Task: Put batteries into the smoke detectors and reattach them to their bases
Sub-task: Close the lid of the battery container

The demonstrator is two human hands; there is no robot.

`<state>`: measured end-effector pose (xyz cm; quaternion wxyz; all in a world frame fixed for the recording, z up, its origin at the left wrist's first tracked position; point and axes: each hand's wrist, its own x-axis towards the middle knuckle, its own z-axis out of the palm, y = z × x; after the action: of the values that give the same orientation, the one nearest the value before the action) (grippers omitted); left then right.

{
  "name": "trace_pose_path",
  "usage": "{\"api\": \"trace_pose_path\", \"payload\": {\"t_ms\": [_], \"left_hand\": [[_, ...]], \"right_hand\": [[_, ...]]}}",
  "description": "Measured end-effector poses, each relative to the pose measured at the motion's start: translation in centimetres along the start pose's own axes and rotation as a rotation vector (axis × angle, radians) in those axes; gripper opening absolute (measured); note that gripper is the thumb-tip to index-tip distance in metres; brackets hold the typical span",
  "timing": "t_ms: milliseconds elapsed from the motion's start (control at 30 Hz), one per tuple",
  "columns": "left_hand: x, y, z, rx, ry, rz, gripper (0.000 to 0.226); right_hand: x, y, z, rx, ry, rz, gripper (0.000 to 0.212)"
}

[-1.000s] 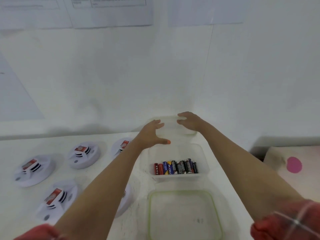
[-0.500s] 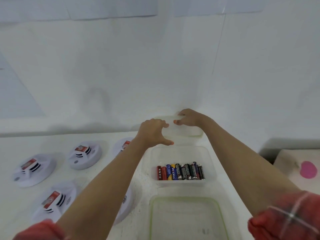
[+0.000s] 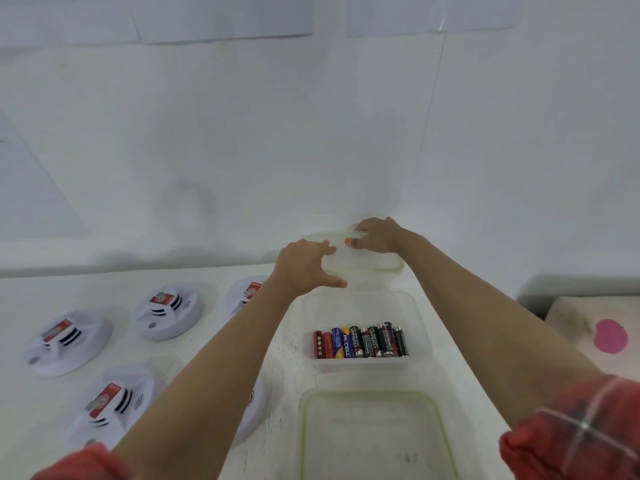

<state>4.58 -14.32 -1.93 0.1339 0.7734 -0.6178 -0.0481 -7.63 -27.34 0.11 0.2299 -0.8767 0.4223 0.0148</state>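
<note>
Several batteries [image 3: 360, 342] lie in a row inside a clear plastic box [image 3: 420, 327] on the white table. Beyond the box, against the wall, is a translucent green-rimmed lid [image 3: 388, 263]. My left hand [image 3: 304, 265] holds its left end, fingers over the top and thumb at the near edge. My right hand [image 3: 375, 235] grips its far edge with curled fingers. Several white smoke detectors with red labels sit to the left, one [image 3: 166, 311] at the back and another [image 3: 110, 407] nearer. A further detector [image 3: 256, 407] is partly hidden under my left forearm.
A second green-rimmed clear tray [image 3: 304, 438] lies close in front of the battery box. At the right edge sits a pale cushion with a pink dot [image 3: 611, 336]. The white wall [image 3: 311, 150] rises directly behind the table.
Both hands have reached a little farther toward the wall and come closer together on the lid. The battery box and detectors have not moved.
</note>
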Motion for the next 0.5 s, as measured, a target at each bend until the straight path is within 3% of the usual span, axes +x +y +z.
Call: {"api": "trace_pose_path", "payload": {"t_ms": [67,133,300,367,433,500], "left_hand": [[-0.7,0.0,-0.2,-0.213,-0.040,-0.028,0.074],[-1.9,0.0,-0.1,-0.410,-0.022,-0.051,0.059],[-5.9,-0.2,0.1,-0.603,0.238,-0.230,0.029],[-7.5,-0.2,0.2,-0.613,0.291,-0.357,0.030],[-9.2,-0.2,0.7,-0.611,0.290,-0.471,0.034],[-11.1,-0.1,1.3,-0.640,0.248,-0.535,0.036]], "right_hand": [[-1.0,-0.2,0.0,0.001,0.102,-0.016,0.061],[-2.2,0.0,-0.2,0.164,0.209,-0.004,0.053],[-6.2,2.1,-0.6,0.343,0.373,0.182,0.031],[-8.7,2.8,-0.4,0.368,0.353,0.293,0.015],[-10.9,3.3,0.2,0.342,0.213,0.411,0.030],[-12.5,4.1,1.4,0.326,0.079,0.479,0.030]]}}
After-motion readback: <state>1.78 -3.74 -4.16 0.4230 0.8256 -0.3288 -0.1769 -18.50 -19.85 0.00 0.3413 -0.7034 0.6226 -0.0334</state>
